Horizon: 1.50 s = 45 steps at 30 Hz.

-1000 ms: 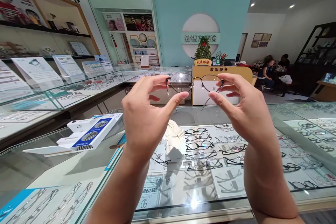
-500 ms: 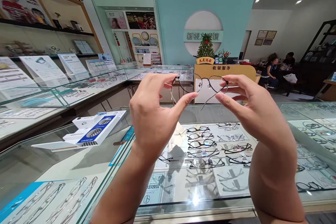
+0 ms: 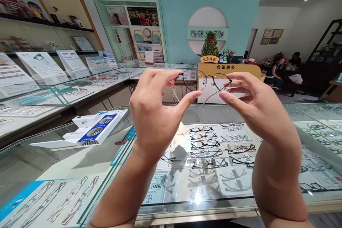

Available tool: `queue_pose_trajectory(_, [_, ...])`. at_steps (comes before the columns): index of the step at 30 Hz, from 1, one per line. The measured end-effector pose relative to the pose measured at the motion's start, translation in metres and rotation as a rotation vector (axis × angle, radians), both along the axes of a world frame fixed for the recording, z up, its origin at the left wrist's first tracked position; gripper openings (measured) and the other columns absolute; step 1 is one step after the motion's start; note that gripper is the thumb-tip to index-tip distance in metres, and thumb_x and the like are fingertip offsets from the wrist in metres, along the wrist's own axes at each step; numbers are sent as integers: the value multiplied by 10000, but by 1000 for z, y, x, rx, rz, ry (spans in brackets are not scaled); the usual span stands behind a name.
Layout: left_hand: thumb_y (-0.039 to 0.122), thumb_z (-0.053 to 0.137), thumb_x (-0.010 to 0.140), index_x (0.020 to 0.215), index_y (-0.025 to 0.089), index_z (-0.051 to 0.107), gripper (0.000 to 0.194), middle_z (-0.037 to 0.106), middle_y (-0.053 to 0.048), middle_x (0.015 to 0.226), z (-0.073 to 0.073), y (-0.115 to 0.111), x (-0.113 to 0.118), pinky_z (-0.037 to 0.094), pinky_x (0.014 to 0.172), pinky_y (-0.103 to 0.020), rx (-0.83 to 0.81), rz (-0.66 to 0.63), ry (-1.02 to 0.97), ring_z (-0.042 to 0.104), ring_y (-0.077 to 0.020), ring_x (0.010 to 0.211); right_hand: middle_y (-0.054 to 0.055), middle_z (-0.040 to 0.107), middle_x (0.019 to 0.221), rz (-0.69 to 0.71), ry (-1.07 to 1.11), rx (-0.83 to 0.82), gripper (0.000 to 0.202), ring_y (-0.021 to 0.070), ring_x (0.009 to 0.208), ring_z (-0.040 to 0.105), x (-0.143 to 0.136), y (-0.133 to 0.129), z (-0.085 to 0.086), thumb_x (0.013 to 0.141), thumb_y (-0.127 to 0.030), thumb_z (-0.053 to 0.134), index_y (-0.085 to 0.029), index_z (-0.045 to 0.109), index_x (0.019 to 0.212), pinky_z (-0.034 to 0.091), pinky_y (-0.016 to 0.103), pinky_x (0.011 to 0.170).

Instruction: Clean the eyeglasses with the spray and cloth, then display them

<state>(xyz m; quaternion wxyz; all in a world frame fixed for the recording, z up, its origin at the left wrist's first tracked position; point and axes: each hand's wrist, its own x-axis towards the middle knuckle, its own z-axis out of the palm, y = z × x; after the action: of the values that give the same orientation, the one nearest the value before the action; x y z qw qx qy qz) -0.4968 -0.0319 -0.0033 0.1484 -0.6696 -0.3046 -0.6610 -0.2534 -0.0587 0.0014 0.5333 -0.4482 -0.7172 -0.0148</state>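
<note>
A pair of eyeglasses (image 3: pixel 210 76) with thin dark round rims is held up in front of me, above the glass counter. My left hand (image 3: pixel 157 103) grips its left end near the hinge, with the thumb stretched out below the lens. At the other end, my right hand (image 3: pixel 251 103) pinches the frame between fingers and thumb. The temples hang back toward me, partly hidden by the fingers. Beneath the hands, several dark-framed glasses (image 3: pixel 205 144) lie in rows. A pale cloth (image 3: pixel 180 136) sits beside them, partly behind my left wrist.
A white and blue display box (image 3: pixel 97 130) stands on the counter at left. More frames (image 3: pixel 72 199) lie under glass at lower left. Beyond are a yellow-fronted cashier desk (image 3: pixel 229 68) and a small decorated plant (image 3: pixel 210 46). A person (image 3: pixel 277 71) sits at the back right.
The glasses are tilted slightly differently, and the temple near my right thumb has shifted a little left and up. Both hands keep their hold. The view has shifted slightly.
</note>
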Motion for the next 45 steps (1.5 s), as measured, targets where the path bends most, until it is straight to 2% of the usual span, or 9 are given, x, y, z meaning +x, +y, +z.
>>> queue_pose_trajectory(6, [630, 934, 865, 1221, 340, 788, 481, 757, -47, 1144, 3, -1, -4, 653, 864, -451, -58, -46, 4, 767, -280, 1053, 106, 815, 1225, 25, 6, 57, 455, 303, 1071, 807, -1, -3, 1, 1034, -609, 748, -317, 709, 1381, 693, 470, 853])
queue_pose_trajectory(12, [627, 956, 844, 1185, 361, 817, 454, 823, -35, 1138, 5, 15, -16, 641, 724, -465, -134, -111, -30, 794, -280, 957, 105, 820, 1224, -1, 14, 127, 415, 299, 1056, 803, -9, -5, 3, 1028, -552, 767, -301, 730, 1357, 697, 474, 846])
queue_pose_trajectory(17, [685, 973, 783, 1239, 336, 813, 596, 836, -54, 1145, 6, 29, -23, 674, 752, -483, -221, -231, -67, 808, -326, 1028, 109, 811, 1270, -50, -1, 228, 393, 310, 1097, 786, -20, -1, 3, 1036, -477, 769, -294, 733, 1382, 689, 527, 926])
queue_pose_trajectory(22, [732, 992, 712, 1189, 387, 823, 613, 833, -37, 1178, 8, 30, -22, 683, 818, -532, -324, -254, -121, 819, -357, 1079, 101, 804, 1263, -66, 6, 258, 386, 304, 1098, 774, -23, 3, 3, 1025, -434, 784, -297, 739, 1383, 676, 525, 934])
queue_pose_trajectory(27, [785, 954, 730, 1216, 382, 817, 646, 849, -29, 1176, 7, 34, -25, 671, 820, -541, -294, -237, -74, 822, -356, 1083, 101, 800, 1285, -60, 4, 253, 374, 307, 1115, 769, -23, 4, 4, 1028, -407, 780, -295, 742, 1383, 667, 531, 946])
queue_pose_trajectory(34, [872, 834, 810, 1333, 345, 787, 744, 853, -46, 1226, 6, 40, -31, 666, 845, -576, -257, -199, 21, 822, -364, 1096, 97, 796, 1289, -62, 3, 280, 382, 313, 1126, 760, -23, 5, 3, 1027, -452, 777, -309, 738, 1379, 664, 541, 965])
queue_pose_trajectory(40, [824, 852, 833, 1288, 382, 821, 635, 863, -23, 1192, 6, 38, -28, 669, 831, -539, -228, -178, 3, 822, -343, 1083, 95, 794, 1259, -59, 11, 277, 370, 305, 1095, 758, -25, 4, 3, 1027, -464, 788, -305, 741, 1357, 658, 534, 959])
queue_pose_trajectory(45, [832, 871, 798, 1253, 386, 830, 639, 871, -14, 1145, 7, 37, -28, 670, 819, -497, -238, -183, 0, 824, -328, 1049, 89, 797, 1272, -55, 17, 276, 362, 291, 1071, 764, -26, 3, 3, 1001, -462, 833, -289, 750, 1308, 658, 501, 925])
